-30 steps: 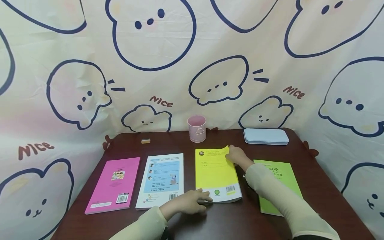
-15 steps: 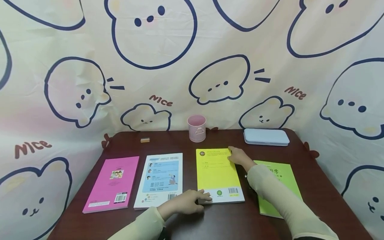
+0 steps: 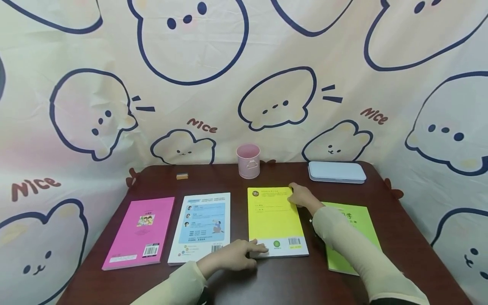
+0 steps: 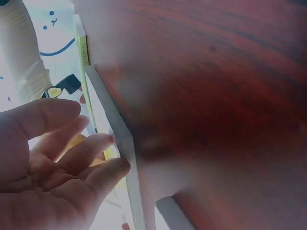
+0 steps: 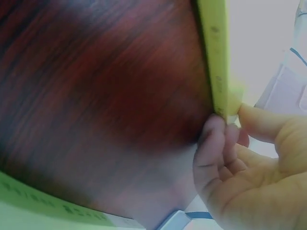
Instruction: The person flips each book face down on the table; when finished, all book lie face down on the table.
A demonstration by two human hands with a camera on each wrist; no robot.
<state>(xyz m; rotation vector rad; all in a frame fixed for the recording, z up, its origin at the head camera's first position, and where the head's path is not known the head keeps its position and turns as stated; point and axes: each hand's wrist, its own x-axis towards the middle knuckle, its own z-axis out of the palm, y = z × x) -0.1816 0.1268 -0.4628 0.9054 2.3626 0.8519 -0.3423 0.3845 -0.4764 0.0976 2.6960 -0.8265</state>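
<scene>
Here, both hands on yellow book [image 3: 273, 216].

Left hand [image 4: 53, 163], fingertips [image 4: 115, 167] against the book's edge [image 4: 125, 158], on dark wooden table [image 4: 216, 96].

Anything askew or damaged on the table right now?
Nothing stands out. The yellow book lies flat in the row of books, with the left hand at its near corner and the right hand at its far corner.
</scene>
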